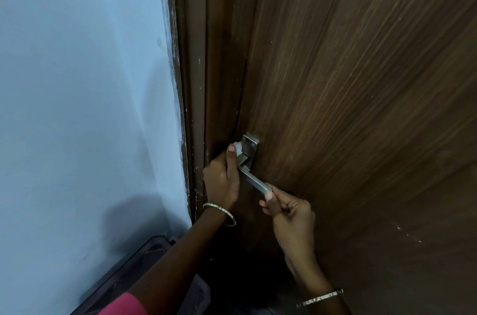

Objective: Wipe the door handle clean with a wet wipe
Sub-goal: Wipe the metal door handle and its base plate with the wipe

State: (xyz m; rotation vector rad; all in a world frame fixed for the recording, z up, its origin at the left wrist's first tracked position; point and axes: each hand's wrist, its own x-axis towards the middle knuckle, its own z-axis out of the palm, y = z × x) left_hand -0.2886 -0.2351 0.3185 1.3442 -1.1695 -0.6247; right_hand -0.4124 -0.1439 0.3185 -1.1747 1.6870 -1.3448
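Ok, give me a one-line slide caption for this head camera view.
Left hand presses a white wet wipe to the door handle base while right hand steadies the lever's tip.

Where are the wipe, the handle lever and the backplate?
wipe (238, 147): head view, white bit at the left thumb tip.
handle lever (254, 180): head view, middle of the bar.
backplate (251, 145): head view, upper face of the plate.

Pink sleeve (124, 304), beaded bangle (222, 212) on each wrist
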